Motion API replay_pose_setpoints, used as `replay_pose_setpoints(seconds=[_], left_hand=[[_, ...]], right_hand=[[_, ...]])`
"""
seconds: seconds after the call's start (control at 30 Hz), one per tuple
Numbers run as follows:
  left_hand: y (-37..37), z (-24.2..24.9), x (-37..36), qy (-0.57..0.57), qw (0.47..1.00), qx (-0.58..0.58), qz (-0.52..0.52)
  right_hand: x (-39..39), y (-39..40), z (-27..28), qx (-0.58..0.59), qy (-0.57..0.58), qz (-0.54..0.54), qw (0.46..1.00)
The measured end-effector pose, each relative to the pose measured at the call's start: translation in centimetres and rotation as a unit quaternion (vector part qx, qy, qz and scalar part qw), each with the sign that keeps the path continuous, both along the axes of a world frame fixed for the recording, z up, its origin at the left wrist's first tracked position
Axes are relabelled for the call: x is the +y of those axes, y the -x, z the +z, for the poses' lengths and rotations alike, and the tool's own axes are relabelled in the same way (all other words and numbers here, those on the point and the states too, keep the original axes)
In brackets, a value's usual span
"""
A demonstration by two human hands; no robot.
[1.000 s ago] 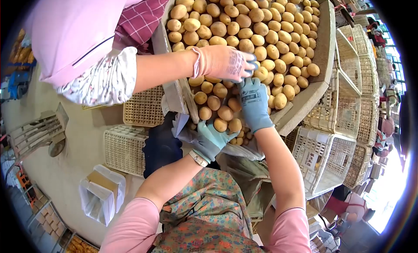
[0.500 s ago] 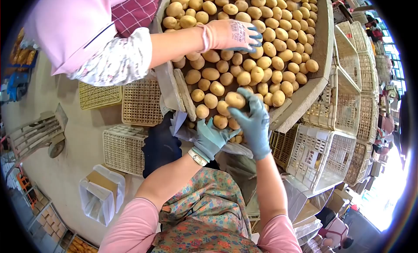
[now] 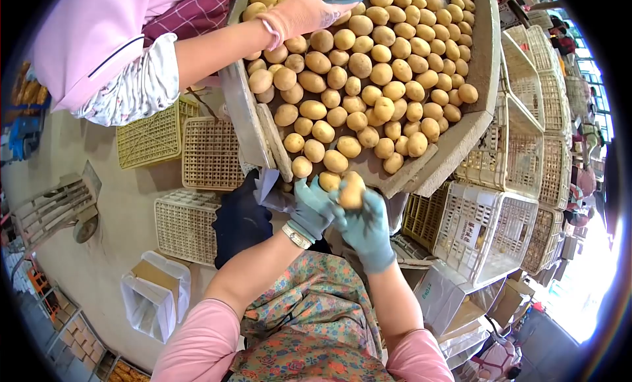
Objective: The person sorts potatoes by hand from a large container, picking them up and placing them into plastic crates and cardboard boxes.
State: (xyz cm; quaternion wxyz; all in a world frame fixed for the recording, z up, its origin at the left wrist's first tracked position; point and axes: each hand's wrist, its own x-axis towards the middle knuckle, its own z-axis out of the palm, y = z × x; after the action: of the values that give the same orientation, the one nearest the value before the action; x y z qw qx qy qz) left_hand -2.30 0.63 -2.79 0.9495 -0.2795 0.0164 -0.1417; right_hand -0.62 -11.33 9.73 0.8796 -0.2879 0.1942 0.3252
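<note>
My right hand (image 3: 368, 234), in a blue-grey glove, grips a potato (image 3: 352, 190) at the front lip of the sorting trough. Close beside it, my left hand (image 3: 312, 211), gloved alike and wearing a wristwatch (image 3: 297, 236), has its visible fingers stretched upward, while its right side is partly covered by my right hand. Another potato (image 3: 329, 180) lies just beyond the left fingertips. Many loose potatoes (image 3: 359, 65) fill the sloping trough (image 3: 454, 159) in front of me. What is under my hands is mostly hidden.
A co-worker's gloved hand (image 3: 306, 13) reaches over the trough from the upper left. Plastic crates (image 3: 471, 227) are stacked on the right, with more crates (image 3: 187, 227) at left. A lined box (image 3: 157, 295) and a wooden cart (image 3: 56, 207) stand on the floor.
My right hand has drawn back toward me with a potato, coming beside my left hand. The co-worker's hand has moved up and left. Several potatoes near the trough's lip have shifted or gone.
</note>
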Motion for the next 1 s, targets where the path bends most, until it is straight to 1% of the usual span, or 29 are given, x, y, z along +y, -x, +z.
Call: replay_pose_setpoints(seconds=[0.03,0.07,0.1,0.13,0.17,0.2,0.23,0.27,0.3,0.37,0.4,0.43,0.47,0.5,0.53,0.57,0.6,0.63,0.67,0.7,0.73,0.77,0.8,0.83,0.87,0.9,0.93,0.97,1.0], left_hand=[[-0.1,1.7,0.1,-0.088,0.984,0.151,-0.028],[-0.5,2.4,0.3,-0.126,0.971,0.202,-0.034],[-0.8,3.2,0.4,-0.167,0.953,0.250,-0.044],[-0.7,3.1,0.6,-0.156,0.960,0.230,-0.045],[-0.6,3.0,0.7,-0.145,0.966,0.210,-0.046],[-0.8,3.2,0.6,-0.141,0.966,0.210,-0.044],[-0.9,3.4,0.6,-0.164,0.960,0.220,-0.050],[-0.9,3.6,0.6,-0.187,0.953,0.230,-0.056],[-0.9,3.8,0.7,-0.187,0.954,0.230,-0.055],[-1.1,4.1,0.6,-0.199,0.949,0.237,-0.063],[-1.1,4.1,0.5,-0.200,0.949,0.237,-0.063],[-1.1,4.0,0.3,-0.210,0.944,0.250,-0.056],[-1.1,4.0,0.1,-0.219,0.938,0.263,-0.049],[-0.9,3.5,-0.1,-0.222,0.938,0.262,-0.052],[-0.6,2.5,-0.2,-0.202,0.956,0.211,-0.037],[-0.4,2.0,-0.1,-0.182,0.970,0.159,-0.024],[-0.5,2.5,0.0,-0.184,0.970,0.158,-0.028],[-0.7,3.5,0.1,-0.210,0.957,0.200,-0.030],[-0.7,3.3,0.1,-0.217,0.955,0.201,-0.031],[-0.7,3.1,0.1,-0.225,0.953,0.201,-0.033],[-0.6,3.2,0.1,-0.222,0.953,0.201,-0.035],[-0.6,3.3,0.2,-0.208,0.954,0.211,-0.039],[-0.6,3.5,0.3,-0.195,0.954,0.223,-0.042],[-0.6,3.9,0.4,-0.199,0.958,0.203,-0.040],[-0.5,3.3,0.4,-0.198,0.958,0.204,-0.034],[-0.1,1.9,0.3,-0.164,0.975,0.150,-0.027],[0.4,0.5,0.2,-0.130,0.987,0.096,-0.021],[0.5,0.6,0.2,-0.159,0.984,0.080,-0.008],[0.4,0.7,0.1,-0.189,0.980,0.066,0.005]], right_hand=[[-1.3,1.6,0.3,-0.013,0.120,-0.009,0.993],[-3.1,3.5,0.5,-0.027,0.241,-0.017,0.970],[-6.0,5.7,0.2,-0.040,0.371,0.014,0.927],[-9.6,8.1,-0.5,-0.052,0.495,0.044,0.866],[-13.6,10.9,-1.6,-0.064,0.618,0.119,0.774],[-17.2,13.1,-2.2,-0.076,0.722,0.192,0.660],[-20.1,15.0,-1.7,-0.102,0.779,0.282,0.551],[-21.7,16.1,-1.3,-0.125,0.816,0.365,0.430],[-21.7,15.9,-1.1,-0.125,0.816,0.366,0.430],[-19.4,13.5,0.6,-0.250,0.778,0.408,0.408],[-17.1,11.5,1.2,-0.297,0.756,0.343,0.472],[-12.6,7.8,2.5,-0.339,0.727,0.272,0.532],[-9.3,4.8,3.3,-0.374,0.724,0.254,0.520],[-6.0,1.5,3.6,-0.484,0.719,0.170,0.469],[-3.4,-1.6,3.3,-0.535,0.725,0.129,0.414],[-1.1,-4.4,3.1,-0.551,0.720,0.102,0.409],[1.0,-7.1,2.1,-0.572,0.727,0.062,0.375],[2.4,-9.1,0.7,-0.543,0.752,0.088,0.362],[3.2,-10.5,-0.9,-0.525,0.794,0.123,0.281],[3.3,-12.0,-2.6,-0.514,0.790,0.128,0.308],[3.5,-12.9,-2.8,-0.504,0.785,0.133,0.335],[3.2,-12.8,-2.7,-0.504,0.786,0.133,0.332],[2.7,-12.3,-2.3,-0.530,0.750,0.078,0.388],[2.7,-11.5,-1.2,-0.553,0.706,0.022,0.443],[3.0,-9.7,0.8,-0.517,0.694,0.017,0.500],[2.4,-7.5,1.9,-0.497,0.696,0.061,0.515],[1.5,-5.4,2.8,-0.480,0.645,0.112,0.584],[0.0,-3.8,3.8,-0.495,0.599,0.145,0.613],[-2.0,-2.6,4.9,-0.482,0.599,0.144,0.623]])
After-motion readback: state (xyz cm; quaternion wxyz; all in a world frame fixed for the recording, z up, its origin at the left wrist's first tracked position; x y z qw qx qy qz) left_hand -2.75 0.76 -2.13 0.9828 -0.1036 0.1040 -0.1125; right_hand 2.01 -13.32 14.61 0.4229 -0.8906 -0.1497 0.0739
